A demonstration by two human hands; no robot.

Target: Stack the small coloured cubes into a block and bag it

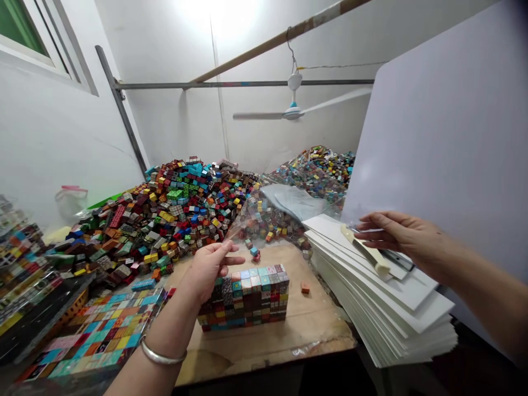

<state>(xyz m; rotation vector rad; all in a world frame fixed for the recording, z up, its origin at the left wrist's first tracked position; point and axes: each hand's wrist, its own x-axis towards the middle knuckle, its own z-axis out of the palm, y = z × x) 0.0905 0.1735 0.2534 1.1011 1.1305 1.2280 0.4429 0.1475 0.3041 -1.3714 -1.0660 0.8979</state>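
wooden worktop (264, 341) before a white wall; loose cube heaps (177, 209) piled behind. block of stacked cubes (247, 300) sits mid-worktop. left hand (210, 267) just above the block's left top corner, touching it, thumb and fingers pinched on clear film (284, 212) that runs off to the right. right hand (400, 236) over white sheet stack (391, 308), well apart from the block, fingers on cream tool (365, 250); grip cannot be told.

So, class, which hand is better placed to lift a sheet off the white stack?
Right: the right hand is already at the top of the white stack, while the left hand is by the cube block.
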